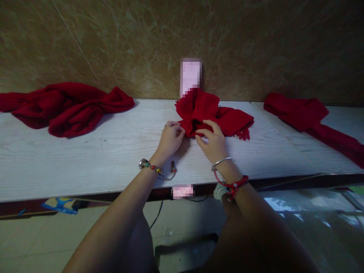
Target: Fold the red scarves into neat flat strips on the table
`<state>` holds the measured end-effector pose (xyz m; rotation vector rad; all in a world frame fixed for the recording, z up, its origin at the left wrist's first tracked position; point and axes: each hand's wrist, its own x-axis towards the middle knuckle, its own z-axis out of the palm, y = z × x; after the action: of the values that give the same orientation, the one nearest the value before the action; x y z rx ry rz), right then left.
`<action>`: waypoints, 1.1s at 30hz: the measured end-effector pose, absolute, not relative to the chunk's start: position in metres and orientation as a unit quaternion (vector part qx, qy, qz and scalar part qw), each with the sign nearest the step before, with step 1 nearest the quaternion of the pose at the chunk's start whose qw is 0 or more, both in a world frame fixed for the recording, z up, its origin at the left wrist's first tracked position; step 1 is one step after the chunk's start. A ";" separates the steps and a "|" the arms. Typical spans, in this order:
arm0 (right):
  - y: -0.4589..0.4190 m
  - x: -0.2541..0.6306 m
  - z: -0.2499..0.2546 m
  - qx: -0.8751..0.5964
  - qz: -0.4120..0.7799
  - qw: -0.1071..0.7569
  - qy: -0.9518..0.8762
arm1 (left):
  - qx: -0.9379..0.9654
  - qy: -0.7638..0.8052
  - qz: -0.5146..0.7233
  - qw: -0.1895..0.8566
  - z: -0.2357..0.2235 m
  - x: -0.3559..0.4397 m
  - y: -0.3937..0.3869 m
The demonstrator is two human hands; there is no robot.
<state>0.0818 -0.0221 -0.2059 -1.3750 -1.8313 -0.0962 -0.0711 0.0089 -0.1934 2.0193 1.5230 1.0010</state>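
Note:
A crumpled red fringed scarf (212, 113) lies in the middle of a pale wooden tabletop (85, 155), close to the wall. My left hand (170, 138) pinches the scarf's near left edge, fingers closed on the cloth. My right hand (212, 142) grips the same edge just to the right, fingers curled into the fabric. Both wrists wear bracelets.
Another bunched red scarf (68, 108) lies at the far left of the table. A third red scarf (309, 117) stretches along the right side. A brown marbled wall (256, 45) backs the table. Below the front edge are a tiled floor, a black cable and a blue-yellow object (59, 204).

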 end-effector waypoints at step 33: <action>-0.023 0.067 -0.208 -0.563 -0.058 0.399 -0.721 | 0.763 0.486 0.384 0.184 -0.202 -0.061 -0.004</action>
<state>0.0673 -0.0227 -0.2084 -1.4249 -1.8246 -0.1477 -0.0607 -0.0039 -0.2015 2.1511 1.3711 1.0831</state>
